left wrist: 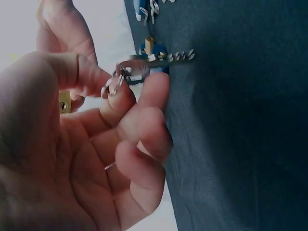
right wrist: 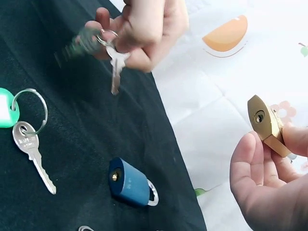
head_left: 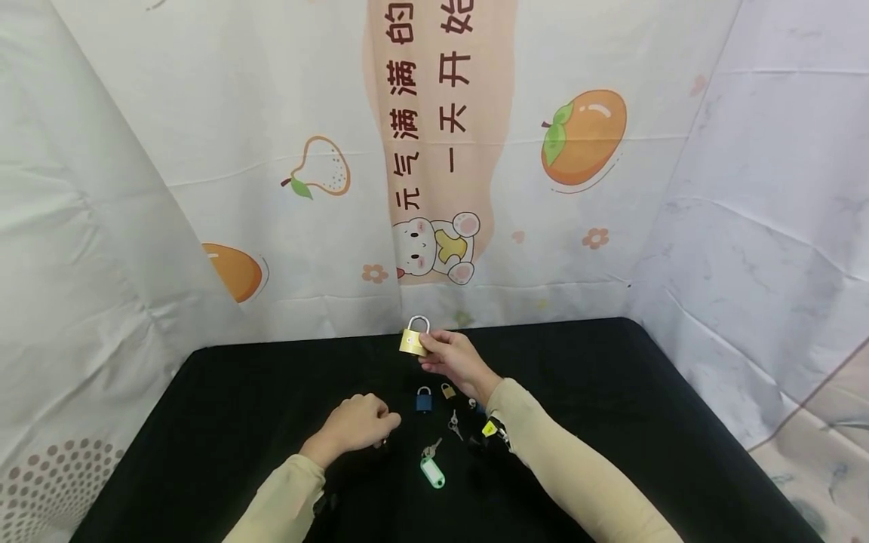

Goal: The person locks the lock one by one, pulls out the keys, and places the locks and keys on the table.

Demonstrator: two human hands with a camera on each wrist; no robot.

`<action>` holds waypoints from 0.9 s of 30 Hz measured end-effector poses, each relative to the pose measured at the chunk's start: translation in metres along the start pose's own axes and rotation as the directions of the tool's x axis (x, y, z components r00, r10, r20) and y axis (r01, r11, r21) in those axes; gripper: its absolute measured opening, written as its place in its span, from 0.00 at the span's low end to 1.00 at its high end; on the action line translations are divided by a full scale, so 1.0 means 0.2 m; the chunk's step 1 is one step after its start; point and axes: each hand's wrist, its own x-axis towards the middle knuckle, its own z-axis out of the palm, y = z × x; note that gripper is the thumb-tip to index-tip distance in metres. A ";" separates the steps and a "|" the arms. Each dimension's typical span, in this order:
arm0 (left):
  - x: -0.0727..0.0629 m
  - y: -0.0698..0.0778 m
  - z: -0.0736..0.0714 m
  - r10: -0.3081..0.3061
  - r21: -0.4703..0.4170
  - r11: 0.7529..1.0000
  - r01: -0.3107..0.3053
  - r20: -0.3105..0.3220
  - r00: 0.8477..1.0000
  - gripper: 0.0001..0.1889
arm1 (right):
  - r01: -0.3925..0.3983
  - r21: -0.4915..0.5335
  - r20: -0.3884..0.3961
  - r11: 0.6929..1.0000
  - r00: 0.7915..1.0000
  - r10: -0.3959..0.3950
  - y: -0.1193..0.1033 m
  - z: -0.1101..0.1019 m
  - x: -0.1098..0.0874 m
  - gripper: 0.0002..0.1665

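Observation:
Up above the far edge of the table, my right hand (head_left: 458, 360) grips a brass padlock (head_left: 411, 343) by one side, between thumb and fingers. In the head view its silver shackle points up; the right wrist view shows its keyhole. My left hand (head_left: 358, 424) is lower and to the left, over the black cloth. Between thumb and forefinger it pinches a small ring with keys (right wrist: 117, 65). One key hangs down and another is blurred. A blue padlock (head_left: 424, 401) lies on the cloth between and below the hands.
A small brass padlock (head_left: 448, 391) and loose keys (head_left: 454, 424) lie right of the blue padlock. Nearer, a green key tag (head_left: 432, 473) has a key on its ring. A yellow tag (head_left: 489, 428) shows by the right sleeve. Printed curtains hang behind the table.

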 end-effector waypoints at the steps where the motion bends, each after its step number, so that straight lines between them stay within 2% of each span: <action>1: 0.01 0.00 0.00 -0.014 0.019 1.000 0.014 -0.006 1.000 0.20 | -0.004 -0.001 -0.001 1.000 1.000 0.004 0.00 0.00 0.00 0.24; 4: 0.03 0.01 0.00 -0.066 0.091 0.994 0.066 -0.005 0.998 0.20 | -0.017 -0.011 0.003 1.000 1.000 0.017 0.02 0.01 0.01 0.25; 6: 0.04 0.02 -0.01 -0.107 0.149 0.983 0.103 0.019 0.994 0.20 | -0.026 -0.020 0.015 0.999 1.000 0.026 0.03 0.01 0.02 0.25; 9: 0.06 0.04 -0.02 -0.145 0.205 0.969 0.135 0.034 0.989 0.21 | -0.040 -0.033 0.031 0.999 0.999 0.041 0.04 0.02 0.03 0.25; 11: 0.07 0.04 -0.02 -0.140 0.216 0.967 0.135 0.010 0.990 0.21 | -0.047 -0.040 0.040 0.998 0.998 0.048 0.05 0.02 0.03 0.25; 16: 0.10 0.02 0.01 -0.099 0.209 0.971 0.119 -0.101 0.990 0.22 | -0.069 -0.062 0.046 0.996 0.996 0.072 0.06 0.03 0.05 0.25; 19: 0.12 0.00 0.03 -0.102 0.210 0.970 0.124 -0.114 0.988 0.21 | -0.080 -0.075 0.042 0.994 0.996 0.084 0.07 0.03 0.06 0.25; 23: 0.15 -0.02 0.04 -0.108 0.212 0.968 0.132 -0.122 0.987 0.15 | -0.092 -0.104 0.037 0.990 0.995 0.097 0.09 0.03 0.09 0.25; 26: 0.16 -0.02 0.04 -0.104 0.195 0.971 0.137 -0.170 0.980 0.05 | -0.097 -0.127 0.034 0.987 0.994 0.102 0.11 0.03 0.11 0.24; 27: 0.17 -0.02 0.03 -0.101 0.172 0.976 0.134 -0.191 0.976 0.05 | -0.098 -0.129 0.033 0.987 0.994 0.103 0.12 0.03 0.11 0.24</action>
